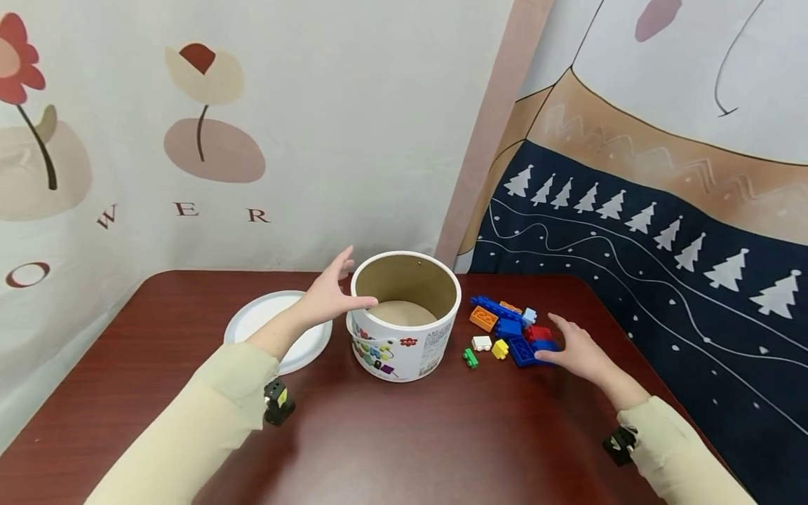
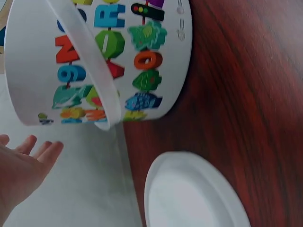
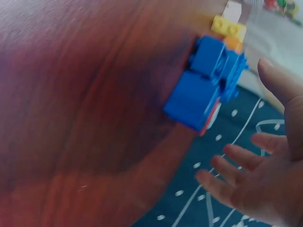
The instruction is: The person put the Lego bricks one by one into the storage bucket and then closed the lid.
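Observation:
A white bucket (image 1: 404, 351) with colourful printing stands upright and uncovered near the back of the table. At its left rim is my left hand (image 1: 331, 291), fingers spread and the thumb overlapping the rim in the head view. The left wrist view shows the bucket's white handle (image 2: 90, 61) hanging down its side. My right hand (image 1: 581, 351) is at the right edge of a pile of building blocks, thumb and fingers apart, holding nothing. Blue blocks (image 3: 194, 99) lie nearest it, with a red block (image 1: 538, 332), an orange block (image 1: 483, 318) and a yellow block (image 1: 500, 349) among them.
A round white lid (image 1: 297, 358) lies flat left of the bucket, partly under my left forearm in the head view. A small green block (image 1: 470, 358) and a white block (image 1: 482, 343) sit between bucket and pile. Curtains hang behind the brown table (image 1: 404, 449).

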### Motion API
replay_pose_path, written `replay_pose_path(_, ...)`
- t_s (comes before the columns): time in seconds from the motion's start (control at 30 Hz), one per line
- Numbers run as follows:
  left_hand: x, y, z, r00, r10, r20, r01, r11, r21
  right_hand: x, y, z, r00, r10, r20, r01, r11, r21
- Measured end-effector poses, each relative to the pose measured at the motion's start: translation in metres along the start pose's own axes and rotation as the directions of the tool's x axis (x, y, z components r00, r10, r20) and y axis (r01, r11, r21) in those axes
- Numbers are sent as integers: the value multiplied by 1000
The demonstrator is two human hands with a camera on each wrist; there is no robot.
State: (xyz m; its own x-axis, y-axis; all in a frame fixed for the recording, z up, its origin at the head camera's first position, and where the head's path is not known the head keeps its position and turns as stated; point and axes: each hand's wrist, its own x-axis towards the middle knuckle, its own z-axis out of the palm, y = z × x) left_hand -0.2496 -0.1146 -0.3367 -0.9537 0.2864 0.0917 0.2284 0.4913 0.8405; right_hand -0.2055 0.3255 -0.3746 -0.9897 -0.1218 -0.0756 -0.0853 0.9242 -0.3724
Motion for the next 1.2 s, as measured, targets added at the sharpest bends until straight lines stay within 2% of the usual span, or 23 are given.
replay_pose_path(0.17,1,-2,6,1000,-12,-6,12,1000,-22,4,21,2,998,3,58,-11,991,135)
replay_pose_path(0.3,1,-4,8,1000,-21,-15,21,1000,11,6,34,5,996,21,88,-39,977,207)
replay_pose_path(0.4,1,-4,8,999,-36,-14,36,998,42,7,39,7,996,33,80,-51,971,233)
replay_pose_path(0.7,4,-1,12,999,-45,-14,45,998,47,8,38,11,999,45,12,-46,970,238)
replay_pose_path(1.2,4,-5,15,999,-35,-31,37,998,44,8,38,14,997,79,-16,-74,974,212)
